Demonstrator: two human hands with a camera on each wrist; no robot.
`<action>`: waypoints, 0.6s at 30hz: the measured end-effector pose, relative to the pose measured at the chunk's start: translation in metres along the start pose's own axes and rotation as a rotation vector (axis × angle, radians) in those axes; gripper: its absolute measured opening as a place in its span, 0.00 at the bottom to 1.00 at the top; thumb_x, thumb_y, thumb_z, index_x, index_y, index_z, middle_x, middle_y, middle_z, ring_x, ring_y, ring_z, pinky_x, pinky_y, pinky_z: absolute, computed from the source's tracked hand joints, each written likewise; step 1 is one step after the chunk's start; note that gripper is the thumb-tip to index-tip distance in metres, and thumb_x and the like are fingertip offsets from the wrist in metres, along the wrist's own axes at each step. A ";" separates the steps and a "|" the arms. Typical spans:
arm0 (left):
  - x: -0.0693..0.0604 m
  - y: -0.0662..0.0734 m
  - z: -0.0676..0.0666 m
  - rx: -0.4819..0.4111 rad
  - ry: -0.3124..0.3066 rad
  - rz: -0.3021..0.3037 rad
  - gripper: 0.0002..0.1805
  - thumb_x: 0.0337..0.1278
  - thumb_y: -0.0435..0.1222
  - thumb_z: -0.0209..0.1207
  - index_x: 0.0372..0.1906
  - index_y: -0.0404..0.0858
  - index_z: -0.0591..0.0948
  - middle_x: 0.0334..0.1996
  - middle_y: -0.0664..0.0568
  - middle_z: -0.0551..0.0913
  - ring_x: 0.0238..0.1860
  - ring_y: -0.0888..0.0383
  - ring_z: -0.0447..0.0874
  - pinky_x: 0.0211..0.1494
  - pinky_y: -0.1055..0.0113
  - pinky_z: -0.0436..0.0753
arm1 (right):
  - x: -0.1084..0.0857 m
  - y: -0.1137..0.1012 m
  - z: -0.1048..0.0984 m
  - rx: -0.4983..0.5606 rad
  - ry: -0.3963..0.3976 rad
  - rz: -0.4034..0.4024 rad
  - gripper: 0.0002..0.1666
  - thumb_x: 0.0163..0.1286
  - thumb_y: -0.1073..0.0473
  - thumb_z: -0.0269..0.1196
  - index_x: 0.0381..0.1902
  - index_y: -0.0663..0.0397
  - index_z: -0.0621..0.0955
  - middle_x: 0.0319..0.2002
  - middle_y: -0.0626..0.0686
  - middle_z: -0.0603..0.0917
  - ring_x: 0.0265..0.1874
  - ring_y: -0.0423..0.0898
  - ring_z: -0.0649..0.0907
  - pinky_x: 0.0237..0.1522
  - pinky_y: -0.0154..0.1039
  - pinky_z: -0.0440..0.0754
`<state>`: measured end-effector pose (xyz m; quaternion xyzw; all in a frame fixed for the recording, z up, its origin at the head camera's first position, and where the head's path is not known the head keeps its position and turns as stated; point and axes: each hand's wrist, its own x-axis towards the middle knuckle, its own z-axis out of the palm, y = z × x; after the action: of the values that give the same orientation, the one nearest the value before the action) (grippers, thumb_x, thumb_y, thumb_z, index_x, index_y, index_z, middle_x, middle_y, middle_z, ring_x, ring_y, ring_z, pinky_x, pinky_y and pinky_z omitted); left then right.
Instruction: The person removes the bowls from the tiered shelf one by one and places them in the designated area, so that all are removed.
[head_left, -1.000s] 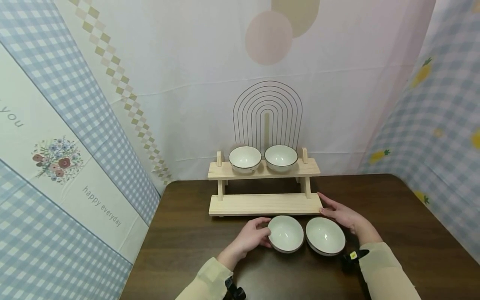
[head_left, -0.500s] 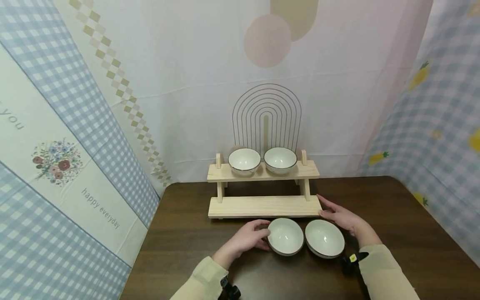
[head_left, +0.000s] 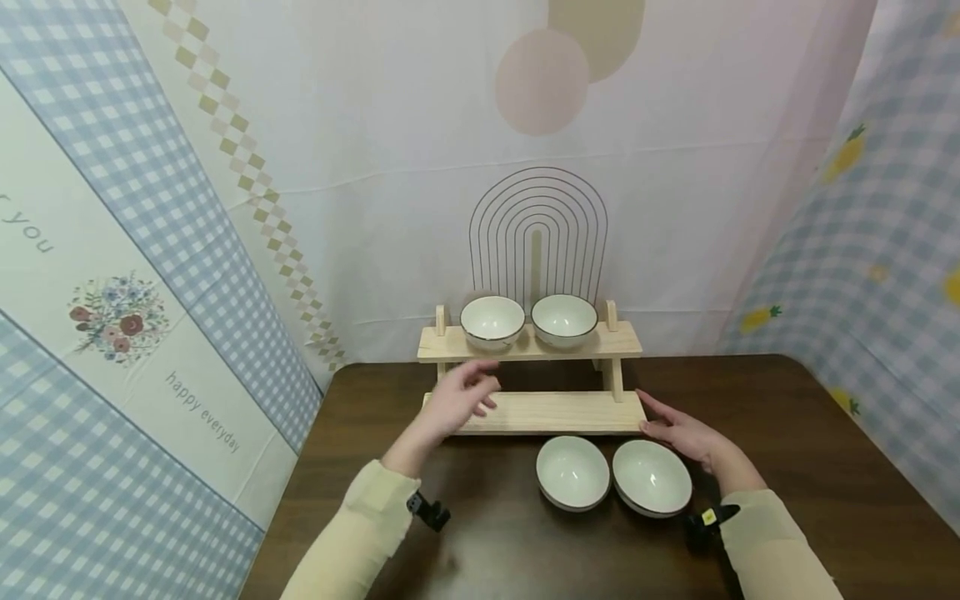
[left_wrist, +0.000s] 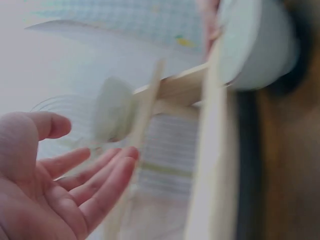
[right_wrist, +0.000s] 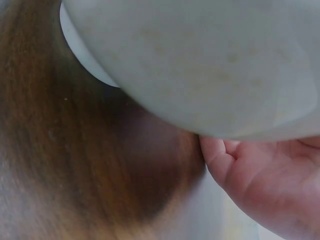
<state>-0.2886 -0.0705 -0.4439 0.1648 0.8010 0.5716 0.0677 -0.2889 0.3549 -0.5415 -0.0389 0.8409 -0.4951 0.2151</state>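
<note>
Altogether four bowls [head_left: 572, 473], one rack [head_left: 555, 412]

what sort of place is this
Probably a small staged tabletop set-up, though I can't be sure: patterned cloths hang behind and beside a brown table, and a wooden stand near the back displays two white bowls on its upper shelf.

L hand [head_left: 455, 400] off bowl [head_left: 572, 472], moved fwd (leftish)
</note>
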 end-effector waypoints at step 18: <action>0.042 0.011 -0.040 0.004 0.369 0.138 0.25 0.71 0.37 0.54 0.69 0.34 0.79 0.43 0.42 0.85 0.35 0.47 0.89 0.31 0.63 0.86 | -0.008 -0.005 0.004 -0.016 0.002 -0.003 0.52 0.84 0.45 0.59 0.88 0.53 0.43 0.80 0.80 0.49 0.76 0.79 0.61 0.72 0.75 0.65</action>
<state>-0.3374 -0.0891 -0.4166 0.1117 0.7877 0.5939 -0.1198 -0.2807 0.3512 -0.5365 -0.0412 0.8449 -0.4888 0.2134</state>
